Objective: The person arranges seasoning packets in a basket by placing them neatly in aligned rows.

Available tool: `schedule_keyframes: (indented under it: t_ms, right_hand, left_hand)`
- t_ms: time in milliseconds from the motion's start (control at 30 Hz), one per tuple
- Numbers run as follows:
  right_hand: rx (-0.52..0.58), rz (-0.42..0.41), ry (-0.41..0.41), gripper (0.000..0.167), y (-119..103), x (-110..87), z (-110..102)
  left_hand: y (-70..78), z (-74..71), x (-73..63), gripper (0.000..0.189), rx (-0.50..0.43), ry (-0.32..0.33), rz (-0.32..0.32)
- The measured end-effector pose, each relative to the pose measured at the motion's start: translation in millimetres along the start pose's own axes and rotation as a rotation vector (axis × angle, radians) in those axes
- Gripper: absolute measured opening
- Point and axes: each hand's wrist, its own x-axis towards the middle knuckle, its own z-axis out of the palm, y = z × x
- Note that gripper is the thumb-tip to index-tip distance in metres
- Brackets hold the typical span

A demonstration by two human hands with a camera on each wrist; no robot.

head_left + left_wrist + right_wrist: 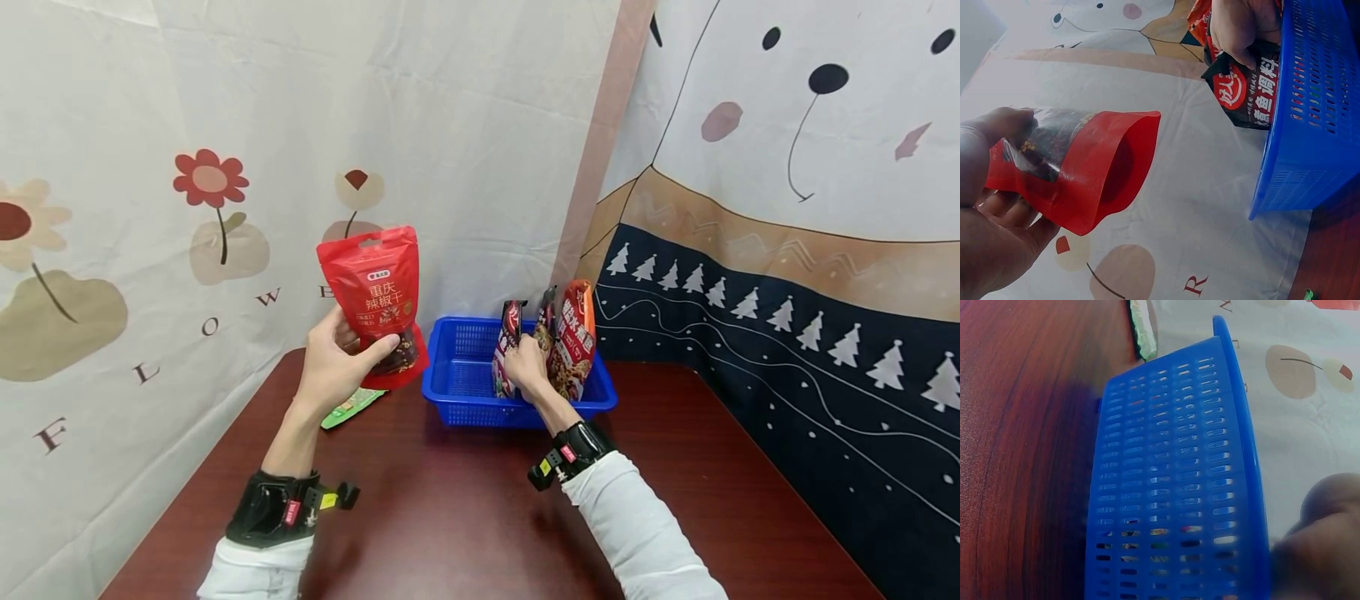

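Observation:
My left hand (333, 358) grips a red pouch (378, 292) of dried chillies, raised left of the blue basket (457, 412), with the thumb across its clear window. In the left wrist view, the pouch's (1094, 172) bottom fold faces the camera. My right hand (527, 367) reaches over the basket's near rim with curled fingers, holding a black seasoning packet (507, 354) that stands inside. The left wrist view shows that hand (1244, 28) against the packet's (1235, 94) top; some fingertips are hidden. In the right wrist view, the hand (1329, 544) is blurred beside the basket wall (1166, 437).
Another dark packet (546, 321) and a red-and-orange packet (573, 342) stand in the basket's right half. A green packet (352, 408) lies on the brown table (465, 517) below my left hand. Printed cloth (480, 150) hangs behind the table.

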Motion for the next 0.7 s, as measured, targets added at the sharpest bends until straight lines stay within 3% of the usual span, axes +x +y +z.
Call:
schedule_keyframes:
  t_ms: [167, 333, 433, 567, 700]
  right_hand:
    - [0.048, -0.013, 0.004, 0.06, -2.3, -6.1, -2.7]
    - [0.128, 0.014, 0.018, 0.058, -37.9, -44.1, -15.6]
    - [0.102, 0.031, 0.059, 0.057, -57.5, -64.2, -20.0]
    - [0.046, 0.041, 0.112, 0.058, -62.1, -69.5, -17.5]
    - [0.044, 0.05, 0.106, 0.061, -61.4, -68.4, -17.2]
  left_hand:
    - [0.5, 0.0, 0.0, 0.065, 0.005, 0.001, 0.002]
    - [-0.7, -0.4, 0.4, 0.065, 0.001, 0.001, 0.007]
    - [-0.8, -0.6, 0.6, 0.066, 0.003, 0.001, 0.008]
    - [-0.7, -0.7, 0.9, 0.066, 0.006, 0.002, 0.005]
    - [-0.5, -0.6, 1.3, 0.067, 0.004, 0.002, 0.004]
